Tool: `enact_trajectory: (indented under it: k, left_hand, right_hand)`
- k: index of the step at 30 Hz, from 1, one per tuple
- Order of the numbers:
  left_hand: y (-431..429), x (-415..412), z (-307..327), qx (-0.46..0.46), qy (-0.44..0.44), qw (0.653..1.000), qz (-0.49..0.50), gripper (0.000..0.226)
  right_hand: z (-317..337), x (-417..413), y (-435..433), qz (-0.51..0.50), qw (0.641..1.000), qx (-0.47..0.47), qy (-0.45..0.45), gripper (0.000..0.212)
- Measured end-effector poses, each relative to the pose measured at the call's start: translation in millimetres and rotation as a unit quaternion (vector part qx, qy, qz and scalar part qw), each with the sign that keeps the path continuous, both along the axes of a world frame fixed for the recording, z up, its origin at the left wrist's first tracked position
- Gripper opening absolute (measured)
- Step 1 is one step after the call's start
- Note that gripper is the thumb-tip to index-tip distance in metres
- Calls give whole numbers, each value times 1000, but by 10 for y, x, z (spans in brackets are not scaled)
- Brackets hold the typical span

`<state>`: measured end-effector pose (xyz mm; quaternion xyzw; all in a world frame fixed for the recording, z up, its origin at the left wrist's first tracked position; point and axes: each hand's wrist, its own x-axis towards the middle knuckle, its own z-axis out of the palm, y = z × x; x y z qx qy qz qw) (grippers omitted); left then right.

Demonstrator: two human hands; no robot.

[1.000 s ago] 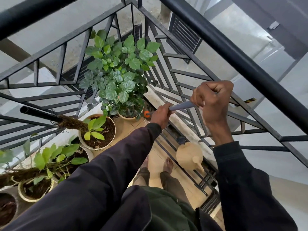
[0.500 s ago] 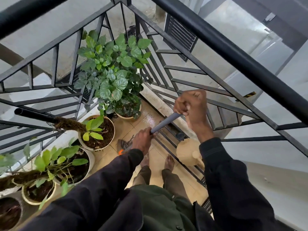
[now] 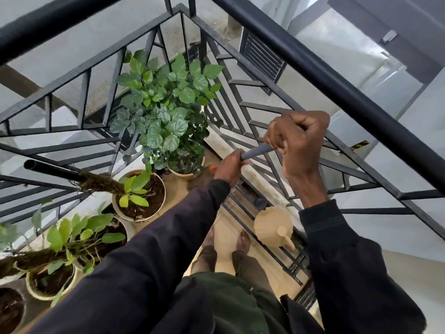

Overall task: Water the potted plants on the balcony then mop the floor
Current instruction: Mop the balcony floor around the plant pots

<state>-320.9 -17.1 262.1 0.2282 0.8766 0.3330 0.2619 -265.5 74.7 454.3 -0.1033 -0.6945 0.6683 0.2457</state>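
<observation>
Both hands hold a grey mop handle (image 3: 257, 151) that slants down toward the far corner. My right hand (image 3: 298, 141) grips its upper end in a fist. My left hand (image 3: 228, 167) grips it lower down. An orange part of the mop (image 3: 212, 168) shows just past my left hand, near the base of the big leafy potted plant (image 3: 166, 114); the mop head itself is mostly hidden. A beige watering can (image 3: 274, 226) stands on the tiled floor (image 3: 226, 235) by the right railing.
Several potted plants line the left side: a cream pot (image 3: 139, 196) with a small green shoot, then others (image 3: 51, 283) nearer me. Black metal railing (image 3: 284, 145) encloses the narrow balcony on both sides. My bare feet (image 3: 244, 239) stand on the tiles.
The mop went from the far corner back toward my feet and has been pushed out to the corner again. My hands moved up and forward with the handle.
</observation>
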Motion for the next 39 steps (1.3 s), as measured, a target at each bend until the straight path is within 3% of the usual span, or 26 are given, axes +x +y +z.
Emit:
enact_trajectory:
  k: [7,13,23,35,39]
  left_hand:
    - [200,-321,106,8,99,995,-9,21]
    - [41,-367,-105,4,-42,998,40,25]
    - [-22,-331,30,31,-63,997,29,26]
    - [-361,67,-7,-53,15,998,25,25]
    - [-649,400,-128,-62,14,996,54,25]
  right_hand:
    - [130,-255,224,8,996,-20,82,39]
    - [-233,-282,-14,-15,998,-19,-56,43]
    - [-32,-410,2,-58,994,30,-84,37]
    - [45,-353,-126,72,993,-36,-84,32]
    - [-53,-307,-143,164,979,-89,-84,42]
